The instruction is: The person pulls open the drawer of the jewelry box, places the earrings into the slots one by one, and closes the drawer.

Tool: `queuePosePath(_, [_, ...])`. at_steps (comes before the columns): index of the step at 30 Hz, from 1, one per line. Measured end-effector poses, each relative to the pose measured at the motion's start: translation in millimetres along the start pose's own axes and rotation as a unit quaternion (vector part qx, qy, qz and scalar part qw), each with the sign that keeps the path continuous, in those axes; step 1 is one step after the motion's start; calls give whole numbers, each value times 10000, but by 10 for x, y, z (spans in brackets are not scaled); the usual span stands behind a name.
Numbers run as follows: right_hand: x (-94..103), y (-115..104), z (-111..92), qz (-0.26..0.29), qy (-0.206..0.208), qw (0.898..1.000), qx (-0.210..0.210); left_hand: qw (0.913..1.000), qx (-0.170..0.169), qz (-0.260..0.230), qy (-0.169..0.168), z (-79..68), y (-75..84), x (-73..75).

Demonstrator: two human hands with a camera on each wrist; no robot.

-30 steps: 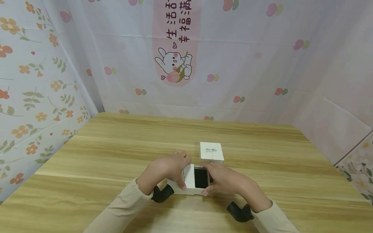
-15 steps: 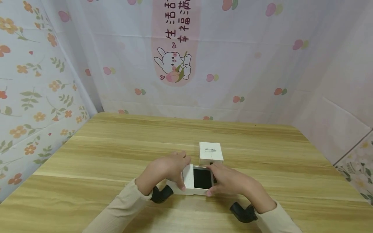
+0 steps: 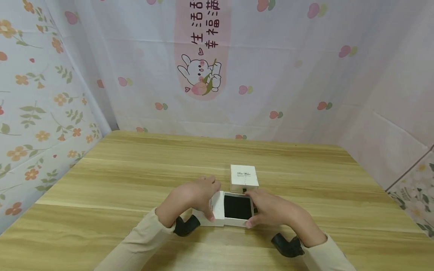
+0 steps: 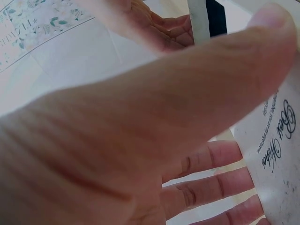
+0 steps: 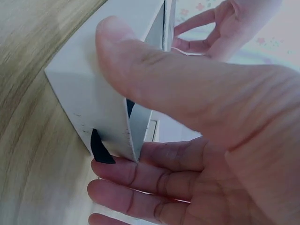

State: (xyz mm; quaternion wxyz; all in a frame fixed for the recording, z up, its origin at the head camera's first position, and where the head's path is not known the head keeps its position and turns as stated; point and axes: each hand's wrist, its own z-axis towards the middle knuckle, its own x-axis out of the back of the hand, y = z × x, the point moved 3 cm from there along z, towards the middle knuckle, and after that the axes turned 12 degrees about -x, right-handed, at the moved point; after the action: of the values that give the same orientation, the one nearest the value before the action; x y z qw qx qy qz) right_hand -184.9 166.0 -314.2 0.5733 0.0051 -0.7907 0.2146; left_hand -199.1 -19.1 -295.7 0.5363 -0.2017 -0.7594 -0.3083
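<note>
A white drawer-style gift box lies on the table, its outer sleeve (image 3: 219, 206) to the left. My left hand (image 3: 196, 196) grips the sleeve between thumb and fingers; "Best Wishes" lettering shows on it in the left wrist view. The inner drawer (image 3: 235, 223) sticks out to the right, with a black lining (image 3: 238, 207) exposed. My right hand (image 3: 271, 207) holds the drawer's right end, thumb on the near wall and fingers at the far one. A black ribbon tab (image 5: 100, 148) hangs from the end wall beside the right fingers.
A second white box (image 3: 243, 175) with lettering on top stands just behind the drawer, close to the right fingers. The wooden table (image 3: 152, 158) ends at a printed curtain (image 3: 285, 75) at the back. Black wrist mounts (image 3: 288, 246) sit below both wrists.
My right hand has moved to the right with the drawer, and more of the black lining shows. The left hand has stayed on the sleeve. The head view has shifted slightly.
</note>
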Motion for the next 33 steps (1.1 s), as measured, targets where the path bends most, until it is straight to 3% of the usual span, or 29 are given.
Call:
queuePosePath(11, [31, 31, -20, -70, -44, 9999, 97, 9999, 9, -98, -33, -22, 0, 4])
queuePosePath(19, [43, 43, -31, -55, -158, 9996, -217, 9999, 0, -86, -91, -44, -7, 15])
queuePosePath(33, [50, 56, -45, -182, -175, 9995, -174, 9995, -35, -307, -2, -71, 8, 34])
